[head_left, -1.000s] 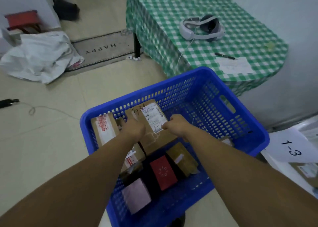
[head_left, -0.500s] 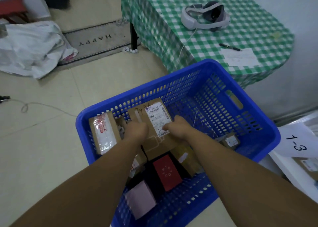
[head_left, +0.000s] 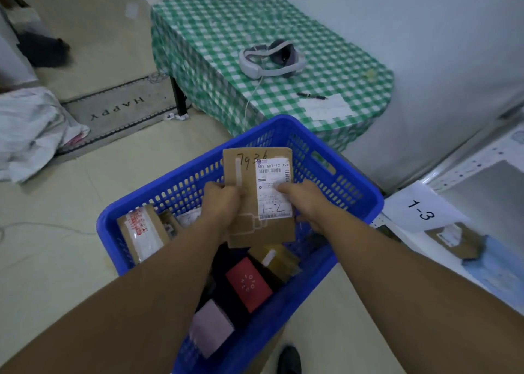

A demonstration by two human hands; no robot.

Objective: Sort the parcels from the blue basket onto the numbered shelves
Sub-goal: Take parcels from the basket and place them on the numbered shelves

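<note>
A brown cardboard parcel (head_left: 252,232) with "7936" written on top and a white label marked "1-2" is held upright above the blue basket (head_left: 348,186). My left hand (head_left: 221,203) grips its left edge and my right hand (head_left: 306,200) grips its right edge over the label. Inside the basket lie several parcels: a taped brown box (head_left: 141,234) at the left, a red box (head_left: 249,285), a yellowish box (head_left: 280,260) and a pale pink box (head_left: 211,329). At the right, a white shelf carries a paper sign "1-3" (head_left: 419,209).
A table with a green checked cloth (head_left: 215,61) stands behind the basket, holding a headset (head_left: 272,58), a pen and a paper. A "HAPPY" doormat (head_left: 119,110) and a white bag (head_left: 31,129) lie on the floor at left. A brown parcel (head_left: 456,240) sits on the shelf.
Both hands have lifted the brown parcel out of the basket and tipped it upright, so its "1-2" label faces me. The view has shifted slightly to the right.
</note>
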